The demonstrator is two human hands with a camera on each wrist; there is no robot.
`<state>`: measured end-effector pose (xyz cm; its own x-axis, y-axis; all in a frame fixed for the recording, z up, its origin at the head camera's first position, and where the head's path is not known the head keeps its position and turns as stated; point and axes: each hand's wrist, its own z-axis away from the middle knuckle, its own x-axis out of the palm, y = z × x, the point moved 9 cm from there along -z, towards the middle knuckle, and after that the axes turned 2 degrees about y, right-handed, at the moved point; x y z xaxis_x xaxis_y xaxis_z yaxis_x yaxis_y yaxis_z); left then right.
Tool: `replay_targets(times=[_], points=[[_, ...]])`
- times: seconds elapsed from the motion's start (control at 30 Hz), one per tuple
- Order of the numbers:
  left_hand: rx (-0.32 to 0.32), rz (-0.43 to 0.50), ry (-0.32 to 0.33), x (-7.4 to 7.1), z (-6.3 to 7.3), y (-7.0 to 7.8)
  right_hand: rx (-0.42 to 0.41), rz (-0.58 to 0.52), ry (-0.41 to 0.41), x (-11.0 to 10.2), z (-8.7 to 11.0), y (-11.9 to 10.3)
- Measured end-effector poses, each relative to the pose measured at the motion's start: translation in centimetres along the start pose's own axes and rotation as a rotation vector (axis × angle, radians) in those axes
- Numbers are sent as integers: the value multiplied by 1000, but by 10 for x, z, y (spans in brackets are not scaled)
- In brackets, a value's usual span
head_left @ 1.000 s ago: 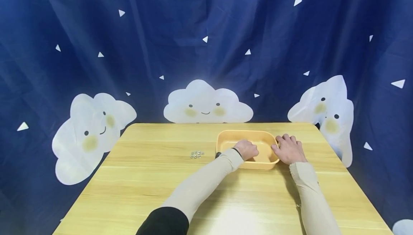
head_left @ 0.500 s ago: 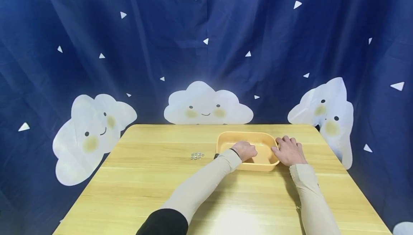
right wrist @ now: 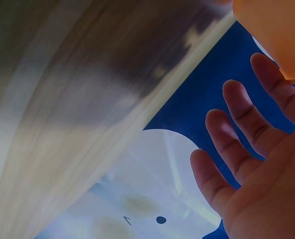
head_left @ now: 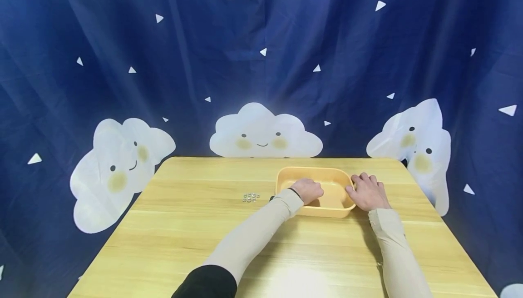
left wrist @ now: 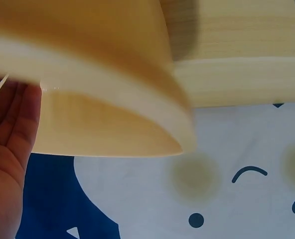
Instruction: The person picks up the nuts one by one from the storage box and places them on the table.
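A shallow yellow-orange plastic box (head_left: 323, 212) stands on the wooden table. My left hand (head_left: 307, 191) reaches over its near rim and down inside, looking curled from above. In the left wrist view the fingertips go out of sight behind the box wall (left wrist: 102, 124), so whatever they may hold is hidden. At the box's right end rests my right hand (head_left: 369, 192), its thumb at the rim. Its fingers (right wrist: 239, 104) are spread and loosely bent in the right wrist view, with nothing in them. Several small silvery metal pieces (head_left: 251, 197) lie in two rows left of the box.
The wooden tabletop (head_left: 196, 243) ends at a rounded far edge. Behind it hangs a dark blue curtain (head_left: 184, 39) with white clouds and triangles. A dark object (head_left: 272, 198) shows partly at the box's left end, behind the left forearm.
My left hand has slid slightly leftward within the box. The right hand, box and small metal pieces keep their places; the head view itself has shifted a little.
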<state>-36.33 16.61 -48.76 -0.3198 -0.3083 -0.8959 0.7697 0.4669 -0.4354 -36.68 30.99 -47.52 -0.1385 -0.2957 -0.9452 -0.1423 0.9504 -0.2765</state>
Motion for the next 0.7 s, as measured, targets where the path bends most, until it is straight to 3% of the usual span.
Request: replay_targets(times=[0.47, 0.7], points=[[-26, 45, 48, 0, 2, -7, -6, -9, 9, -1, 1, -2], [-33, 22, 30, 5, 2, -11, -7, -11, 0, -1, 1, -2]])
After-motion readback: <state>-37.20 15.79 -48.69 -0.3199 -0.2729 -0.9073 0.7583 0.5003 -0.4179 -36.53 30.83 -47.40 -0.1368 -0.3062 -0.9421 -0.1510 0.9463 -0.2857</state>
